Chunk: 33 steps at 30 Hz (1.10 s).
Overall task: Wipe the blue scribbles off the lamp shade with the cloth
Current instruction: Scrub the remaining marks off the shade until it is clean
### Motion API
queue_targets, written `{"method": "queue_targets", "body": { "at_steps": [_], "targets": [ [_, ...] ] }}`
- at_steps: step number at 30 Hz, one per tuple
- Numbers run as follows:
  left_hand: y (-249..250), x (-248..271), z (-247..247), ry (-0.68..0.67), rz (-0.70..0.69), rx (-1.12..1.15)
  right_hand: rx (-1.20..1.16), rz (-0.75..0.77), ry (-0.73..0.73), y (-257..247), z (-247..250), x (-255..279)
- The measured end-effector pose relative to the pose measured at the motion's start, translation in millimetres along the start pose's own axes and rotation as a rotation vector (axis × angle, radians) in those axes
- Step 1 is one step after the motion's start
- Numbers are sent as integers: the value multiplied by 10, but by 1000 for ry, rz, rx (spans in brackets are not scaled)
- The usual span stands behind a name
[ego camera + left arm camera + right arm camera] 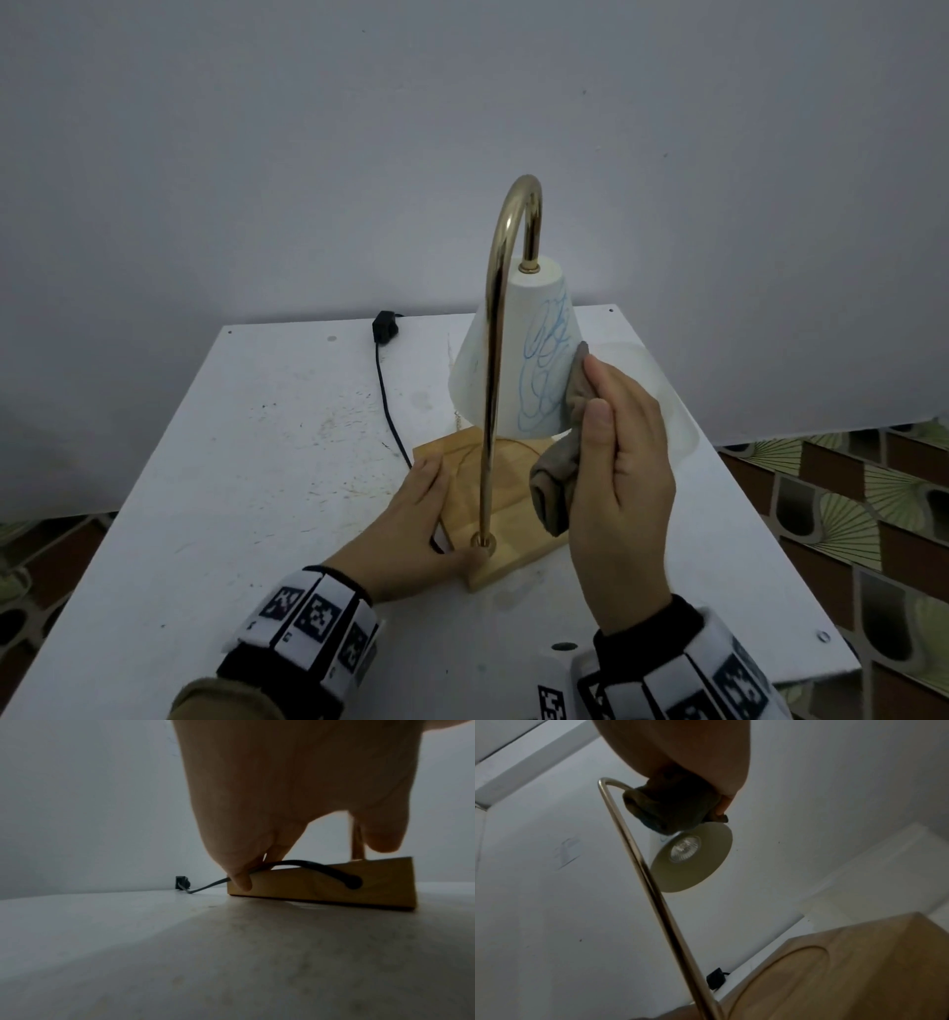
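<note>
White tabletop (246, 462) against a plain grey wall; patterned floor tiles show at either side. Head view: my left hand (411, 519) lies flat, fingers straight and together, on the near left part of the wooden lamp base (518, 534), thumb beside the foot of the brass stem (493, 360). My right hand (621, 462) grips a bunched grey-brown cloth (557, 462), thumb and fingers curled round it, and holds its upper fold against the right flank of the white lamp shade (508, 360). Blue scribbles (547, 365) cover the shade's near right face, just left of the cloth. A black cord (385, 395) runs from the base to a black plug (384, 325) at the table's far edge.

Left wrist view: my left hand (295, 791) rests on top of the base (321, 888), one fingertip lapping over its side edge where the cord (321, 868) leaves a hole in the wood; the plug (182, 882) lies beyond.

Right wrist view, from below: my right hand (693, 750) clutches the dark cloth (670, 807) against the shade (706, 866) near its rim. The bulb (684, 850) is unlit. The stem (654, 882) crosses the frame; the base (859, 973) fills the lower right.
</note>
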<state>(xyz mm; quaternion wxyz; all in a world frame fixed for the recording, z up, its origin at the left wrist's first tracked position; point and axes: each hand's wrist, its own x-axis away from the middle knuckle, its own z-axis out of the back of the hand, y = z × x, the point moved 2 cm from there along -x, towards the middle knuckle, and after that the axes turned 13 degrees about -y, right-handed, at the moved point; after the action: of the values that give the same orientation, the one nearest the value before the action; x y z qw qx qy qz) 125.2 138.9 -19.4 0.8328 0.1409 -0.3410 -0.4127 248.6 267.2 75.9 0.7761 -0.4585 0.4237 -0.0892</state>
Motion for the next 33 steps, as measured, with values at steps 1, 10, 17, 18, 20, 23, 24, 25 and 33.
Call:
{"method": "queue_targets", "body": {
  "at_steps": [1,10,17,18,20,23,24,25,33],
  "targets": [
    [31,17,-15,25,16,-9,4,-11,5,22,11,-8],
    [139,80,-66,170,26,-17,-15,42,8,-15,-22,-26],
    [201,108,-61,142,61,-20,-11,-36,51,104,11,-85],
    [199,103,-71,141,67,-22,-18,-36,59,84,9,-118],
    [196,93,-85,140,74,-31,-26,-5,56,-3,-17,-156],
    [166,72,-117,141,88,-28,11,76,18,-113,-108,-77],
    [155,58,-122,141,85,-21,50,105,14,-103,-134,-19],
    [148,49,-126,132,83,-21,83,126,18,-70,-152,40],
    [153,49,-115,94,58,-22,8,-80,120,212,-23,-137]
  ]
}}
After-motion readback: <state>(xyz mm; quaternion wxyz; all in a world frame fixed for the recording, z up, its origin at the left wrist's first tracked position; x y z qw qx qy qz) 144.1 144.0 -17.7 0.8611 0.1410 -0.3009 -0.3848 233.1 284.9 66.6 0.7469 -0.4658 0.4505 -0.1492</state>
